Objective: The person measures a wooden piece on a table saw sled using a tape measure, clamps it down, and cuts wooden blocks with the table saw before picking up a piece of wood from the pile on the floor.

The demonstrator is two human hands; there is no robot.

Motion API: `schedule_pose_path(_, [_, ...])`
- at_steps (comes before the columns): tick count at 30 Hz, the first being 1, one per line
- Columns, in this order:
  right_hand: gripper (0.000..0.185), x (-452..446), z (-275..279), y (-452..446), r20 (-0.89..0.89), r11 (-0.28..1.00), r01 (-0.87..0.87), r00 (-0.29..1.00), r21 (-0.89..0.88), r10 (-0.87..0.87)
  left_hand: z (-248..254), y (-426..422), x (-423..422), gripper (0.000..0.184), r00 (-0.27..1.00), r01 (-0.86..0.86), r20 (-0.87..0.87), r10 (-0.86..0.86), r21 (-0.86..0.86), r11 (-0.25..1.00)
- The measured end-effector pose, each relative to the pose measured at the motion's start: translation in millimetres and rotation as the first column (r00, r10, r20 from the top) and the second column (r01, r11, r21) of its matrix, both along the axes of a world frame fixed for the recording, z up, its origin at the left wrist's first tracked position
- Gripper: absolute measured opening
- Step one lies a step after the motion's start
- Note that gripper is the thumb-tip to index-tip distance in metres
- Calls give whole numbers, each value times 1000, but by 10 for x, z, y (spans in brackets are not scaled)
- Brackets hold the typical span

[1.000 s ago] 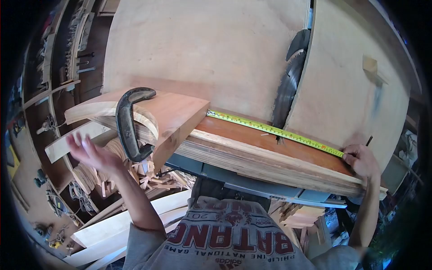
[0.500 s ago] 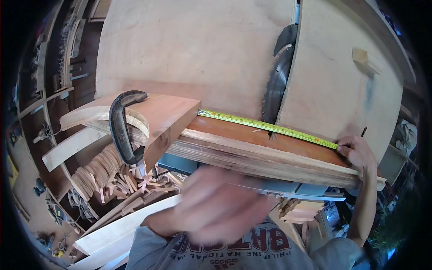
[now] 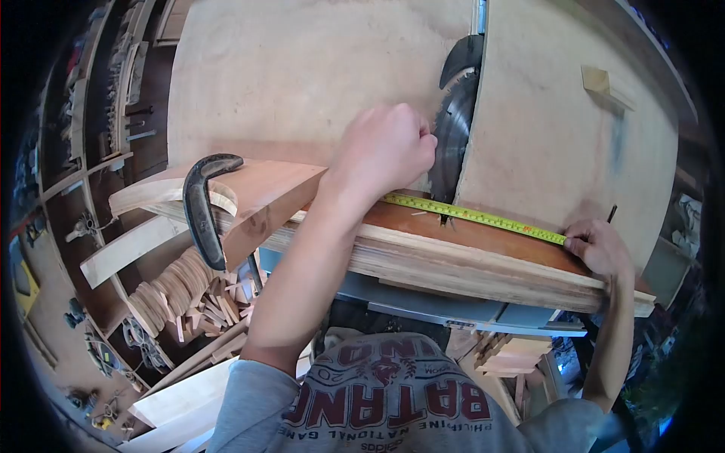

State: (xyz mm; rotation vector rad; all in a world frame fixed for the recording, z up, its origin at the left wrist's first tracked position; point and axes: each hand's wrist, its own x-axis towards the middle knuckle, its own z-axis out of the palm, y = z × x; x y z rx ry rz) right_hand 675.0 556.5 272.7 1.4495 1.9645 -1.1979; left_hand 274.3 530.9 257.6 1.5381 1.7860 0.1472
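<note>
A yellow tape measure [image 3: 476, 217] is stretched along the wooden board [image 3: 498, 243] at the table's near edge, passing in front of the circular saw blade [image 3: 455, 136]. My right hand [image 3: 598, 246] grips the tape at its right end; a thin dark stick [image 3: 612, 213], like a pencil, pokes up behind the fingers. My left hand [image 3: 389, 147] is closed above the tabletop, just left of the blade, and whatever it may hold is hidden. Its forearm covers the tape's left end. To the left, a black C-clamp [image 3: 198, 208] grips a thick wooden block [image 3: 276, 198] on the board.
The saw's plywood tabletop [image 3: 287, 75] stretches away behind the board. A small wooden block [image 3: 595, 80] sits on its right part. Below on the left lie stacked curved wood pieces [image 3: 170, 291] and offcuts. Shelves [image 3: 91, 143] line the far left.
My left hand has risen from a blur in front of my shirt, over the board, to beside the saw blade. My right hand stays on the tape. The view has shifted slightly.
</note>
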Motion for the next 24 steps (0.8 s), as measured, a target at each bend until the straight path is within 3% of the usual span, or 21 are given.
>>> schedule_pose_path(3, [18, -119, 80, 83, 127, 994, -28, 991, -101, 40, -28, 5, -9, 28, 1000, 17, 0, -17, 29, 999])
schedule_pose_path(10, [19, -119, 65, 62, 100, 997, -46, 994, -64, 52, 90, 24, 34, 20, 1000, -25, -9, 25, -46, 999])
schedule_pose_path(22, [21, -146, 64, 97, 165, 992, -66, 983, -112, 84, -26, -31, -4, 24, 1000, 18, 20, -19, 48, 999])
schedule_pose_path(24, [13, -98, 23, 65, 101, 996, -20, 995, -84, 28, 3, -54, -2, 27, 1000, 11, 20, -13, 85, 996])
